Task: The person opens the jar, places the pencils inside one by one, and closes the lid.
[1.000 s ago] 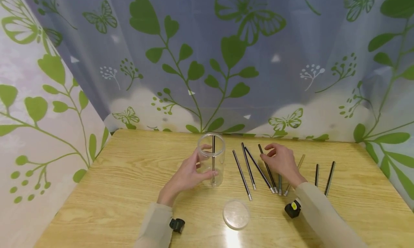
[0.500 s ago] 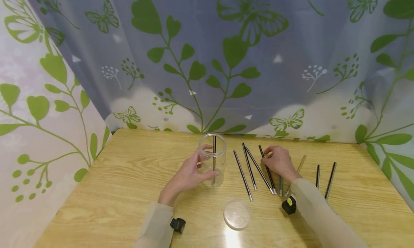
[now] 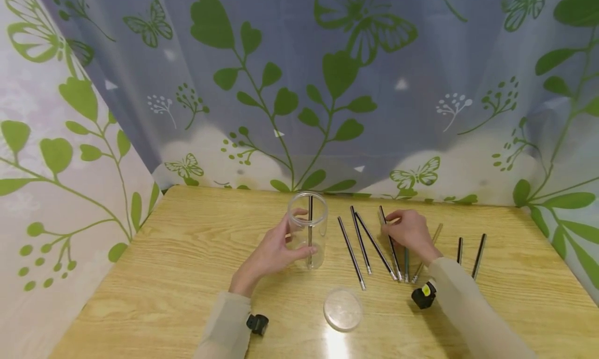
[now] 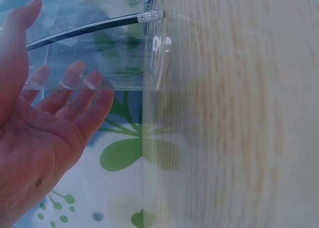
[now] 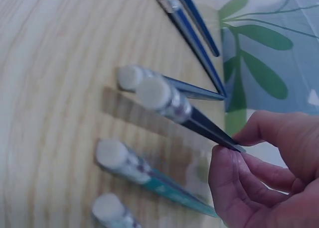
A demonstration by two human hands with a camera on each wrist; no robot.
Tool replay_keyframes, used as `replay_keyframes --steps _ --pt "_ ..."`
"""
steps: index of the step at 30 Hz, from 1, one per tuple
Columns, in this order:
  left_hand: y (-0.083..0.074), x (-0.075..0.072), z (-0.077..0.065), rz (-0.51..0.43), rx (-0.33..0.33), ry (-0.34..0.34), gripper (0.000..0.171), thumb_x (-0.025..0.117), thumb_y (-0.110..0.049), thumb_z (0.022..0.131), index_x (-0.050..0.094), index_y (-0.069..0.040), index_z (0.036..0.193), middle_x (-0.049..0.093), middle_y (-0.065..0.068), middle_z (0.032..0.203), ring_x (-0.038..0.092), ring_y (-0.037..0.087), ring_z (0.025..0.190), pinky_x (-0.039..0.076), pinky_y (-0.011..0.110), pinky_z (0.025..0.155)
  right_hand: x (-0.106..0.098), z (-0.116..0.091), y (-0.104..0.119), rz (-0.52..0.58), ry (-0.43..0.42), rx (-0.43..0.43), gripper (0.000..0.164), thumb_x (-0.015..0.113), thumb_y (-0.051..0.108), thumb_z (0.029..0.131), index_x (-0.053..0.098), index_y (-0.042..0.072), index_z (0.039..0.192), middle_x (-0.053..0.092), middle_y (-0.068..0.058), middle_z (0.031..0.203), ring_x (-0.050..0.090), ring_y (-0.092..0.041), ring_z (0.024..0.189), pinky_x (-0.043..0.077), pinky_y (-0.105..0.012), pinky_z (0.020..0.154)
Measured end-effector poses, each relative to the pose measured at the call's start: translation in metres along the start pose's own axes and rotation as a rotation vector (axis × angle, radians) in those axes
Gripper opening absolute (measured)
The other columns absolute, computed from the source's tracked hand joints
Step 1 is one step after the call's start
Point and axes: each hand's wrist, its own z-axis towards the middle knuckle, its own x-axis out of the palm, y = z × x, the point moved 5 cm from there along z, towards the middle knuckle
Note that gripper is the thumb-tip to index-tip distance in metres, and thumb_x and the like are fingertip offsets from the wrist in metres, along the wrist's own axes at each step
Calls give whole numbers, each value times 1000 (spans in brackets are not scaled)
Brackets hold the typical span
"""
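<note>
Shifted slightly since the earlier frame, one dark pencil (image 3: 392, 252), right of the clear jar (image 3: 319, 235), is pinched between the fingers of the right hand (image 3: 409, 232). The left hand (image 3: 275, 253) curls its fingers around the jar, upright with another pencil (image 3: 310, 239) inside.

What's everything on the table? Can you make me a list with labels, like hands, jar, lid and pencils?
Left hand grip: holds the clear jar
Right hand grip: pinches a dark pencil
In jar: one standing pencil, eraser end down
Lid: round, clear, off the jar, flat on the table
Other pencils: a green pencil, a tan pencil, five more dark pencils
</note>
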Motion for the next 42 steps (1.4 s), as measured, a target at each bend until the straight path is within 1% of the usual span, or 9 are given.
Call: replay_keyframes --steps 3,7,11,16,24,30,35,38,42 --pt "0 0 0 2 -1 -2 77 83 -28 88 38 -32 151 54 4 152 49 34 142 44 57 116 -7 -3 2 35 -10 6 41 65 19 94 64 -6 127 75 -24 101 67 -19 57 58 -35 56" --pt "1 0 0 1 -3 -1 77 82 -28 88 38 -32 151 53 4 152 49 34 142 44 57 116 -14 -5 2 87 -23 20 43 65 18 94 63 -6 130 71 -26 108 68 -15 62 63 -36 62" --pt "1 0 0 2 -7 -1 77 82 -29 88 38 -33 151 53 4 152 50 34 142 44 57 116 -19 -6 2 129 -39 33 45 65 18 93 62 -4 132 68 -20 106 69 -13 67 65 -34 65" --pt "1 0 0 -4 -9 1 77 82 -29 88 38 -34 151 53 3 152 49 34 142 44 57 116 -25 -9 4 177 -57 52 46 65 18 92 61 -2 133 67 -17 109 69 -12 67 65 -33 66" --pt "1 0 0 -13 -8 4 77 82 -28 88 38 -34 151 53 4 152 49 34 143 43 57 117 -33 -17 10 269 -21 71 48 62 20 97 53 0 140 61 -11 110 67 -13 79 66 -39 75" --pt "0 0 0 -12 -3 -1 76 82 -29 88 39 -34 150 53 4 152 49 34 142 43 58 116 -39 -21 18 324 -40 51 48 61 17 96 50 -1 139 58 -10 109 66 -12 79 66 -44 78" --pt "0 1 0 -10 -3 -1 76 82 -29 88 39 -34 150 53 4 152 49 34 142 43 58 116 -45 -26 27 378 -73 10 47 61 13 95 49 -4 137 57 -6 104 66 -9 77 66 -40 74" --pt "1 1 0 -14 -10 -2 77 82 -30 88 38 -34 151 53 5 152 49 34 142 43 58 117 -49 -30 36 391 -85 -21 46 62 12 95 49 -4 136 57 -6 103 68 -8 76 66 -37 71" --pt "1 1 -1 -24 -16 -4 77 83 -30 88 38 -35 151 53 5 152 48 33 143 42 58 117 -55 -36 47 388 -108 -46 44 62 13 96 48 -1 136 57 -6 104 68 -8 77 66 -34 70"
